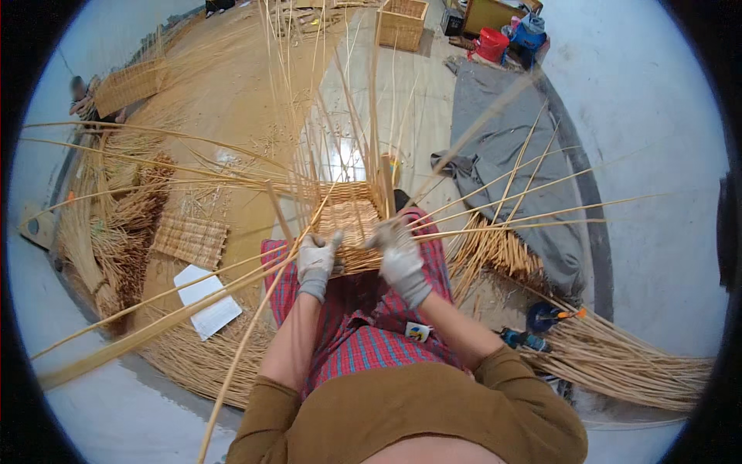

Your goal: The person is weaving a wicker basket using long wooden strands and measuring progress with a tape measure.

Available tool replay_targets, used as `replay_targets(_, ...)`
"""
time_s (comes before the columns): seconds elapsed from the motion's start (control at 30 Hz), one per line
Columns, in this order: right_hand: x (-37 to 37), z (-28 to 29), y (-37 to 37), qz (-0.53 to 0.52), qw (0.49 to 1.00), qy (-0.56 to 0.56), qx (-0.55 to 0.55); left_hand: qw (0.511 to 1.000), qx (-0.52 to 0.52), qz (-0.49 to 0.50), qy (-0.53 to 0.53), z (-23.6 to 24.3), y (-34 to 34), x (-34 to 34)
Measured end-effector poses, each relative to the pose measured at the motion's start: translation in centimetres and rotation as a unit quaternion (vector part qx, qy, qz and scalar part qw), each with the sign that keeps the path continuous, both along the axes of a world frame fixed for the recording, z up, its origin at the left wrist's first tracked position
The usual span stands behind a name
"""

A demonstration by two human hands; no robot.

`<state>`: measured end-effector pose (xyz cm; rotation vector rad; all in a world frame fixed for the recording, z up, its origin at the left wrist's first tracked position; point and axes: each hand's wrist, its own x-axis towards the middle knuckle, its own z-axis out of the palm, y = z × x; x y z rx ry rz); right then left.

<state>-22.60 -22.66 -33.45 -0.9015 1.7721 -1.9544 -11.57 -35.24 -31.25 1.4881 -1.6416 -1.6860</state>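
A half-woven wicker basket (pixel 349 220) rests in front of my lap, over the red plaid cloth (pixel 363 354) on my legs. Long loose willow rods (pixel 495 224) fan out from it to both sides and stand up at its far end. My left hand (pixel 317 261), in a pale work glove, grips the basket's near left side, thumb on top. At the near right side is my right hand (pixel 402 259), gloved too and smeared by motion. Its fingers are bent toward the weave, but what they hold, if anything, is hidden.
Left lie rod bundles (pixel 116 232), a woven panel (pixel 191 240) and white paper (pixel 206 301). Right are a grey cloth (pixel 506 139), cut rods (pixel 502 255) and a power tool (pixel 525 340). A finished basket (pixel 402 27) and red bucket (pixel 491 45) stand beyond. A person (pixel 85 100) sits far left.
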Motion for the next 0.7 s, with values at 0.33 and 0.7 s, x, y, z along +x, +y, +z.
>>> replay_targets(0.33,-6.7,2.6,4.7,-0.096,0.981,-0.167,0.003,0.958,0.154,-0.239,0.034,-2.1,1.9,-5.3)
replay_targets(0.7,-10.2,10.3,2.0,0.203,0.959,0.199,0.024,0.964,-0.095,-0.243,-0.056,-3.7,2.8,-6.1)
